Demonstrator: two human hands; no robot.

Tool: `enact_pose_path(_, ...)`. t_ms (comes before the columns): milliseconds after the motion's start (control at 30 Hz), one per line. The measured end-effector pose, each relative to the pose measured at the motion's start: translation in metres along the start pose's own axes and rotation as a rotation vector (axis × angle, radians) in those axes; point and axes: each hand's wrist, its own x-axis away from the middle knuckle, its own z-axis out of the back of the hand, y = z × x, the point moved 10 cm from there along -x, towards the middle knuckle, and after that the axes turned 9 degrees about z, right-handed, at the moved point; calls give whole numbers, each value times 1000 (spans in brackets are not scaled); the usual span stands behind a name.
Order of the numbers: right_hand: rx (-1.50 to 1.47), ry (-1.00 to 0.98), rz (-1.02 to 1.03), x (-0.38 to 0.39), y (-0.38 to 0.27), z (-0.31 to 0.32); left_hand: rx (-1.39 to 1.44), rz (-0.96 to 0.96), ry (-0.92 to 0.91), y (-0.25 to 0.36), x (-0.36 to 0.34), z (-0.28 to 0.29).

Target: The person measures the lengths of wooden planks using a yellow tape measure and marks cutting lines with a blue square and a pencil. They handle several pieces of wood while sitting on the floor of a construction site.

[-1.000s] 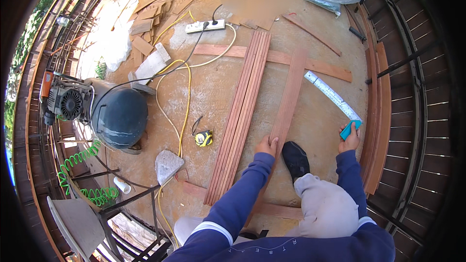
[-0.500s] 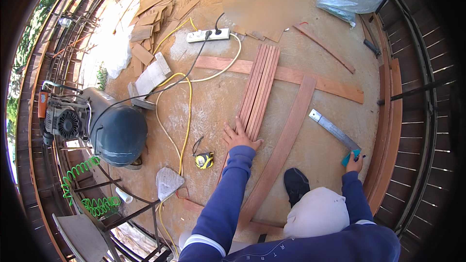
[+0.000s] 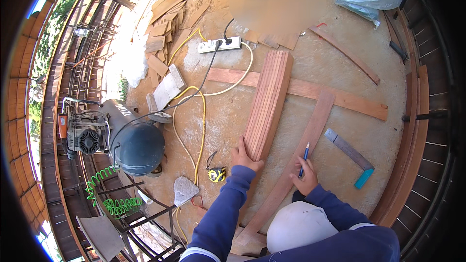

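Note:
A stack of reddish wooden boards (image 3: 268,102), set on edge side by side, lies across a flat board (image 3: 347,101) on the floor. My left hand (image 3: 246,156) is closed across its near part, fingers at the left side and thumb toward the right. My right hand (image 3: 306,177) holds a blue pencil (image 3: 305,154), its pale tip pointing up and away from me, above a long flat board (image 3: 291,177). To the right, a try square (image 3: 350,150) with a steel blade and teal handle lies on the floor, apart from my hand.
A yellow tape measure (image 3: 216,174) and a grey stone (image 3: 186,191) lie left of the stack. Further left stands an air compressor (image 3: 138,145) with a green coiled hose (image 3: 121,206). Cables run from a white power strip (image 3: 219,45). Long planks (image 3: 412,150) line the right side.
My right hand has let go of the square, which now lies on the floor, and has moved left with the pencil. The stacked boards now stand flush together under my left hand.

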Motion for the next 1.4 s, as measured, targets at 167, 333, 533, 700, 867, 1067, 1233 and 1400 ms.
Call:
enact_pose_path(167,-138,-416,202,5,-24,-85,239,-235,108,29,46,100)
enact_pose_path(333,-314,-832,401,8,-91,-148,680,-251,88,47,126,238)
enact_pose_path(533,-429,-1018,298,17,-93,-180,820,-187,700,-22,281,356)
enact_pose_path(700,-817,-871,-201,42,-46,-177,941,-62,1193,-124,421,377)
enact_pose_path(867,-1238,-610,-222,46,-50,-149,1251,-122,1421,-173,465,355)
enact_pose_path(1067,-1158,-450,-65,2,-105,-91,1654,-39,1184,-219,421,264)
enact_pose_path(1233,-985,-367,-145,-26,-83,-75,2103,386,919,-279,388,127)
enact_pose_path(1400,-494,-128,-78,-54,-49,-72,2115,1039,717,-330,354,-4)
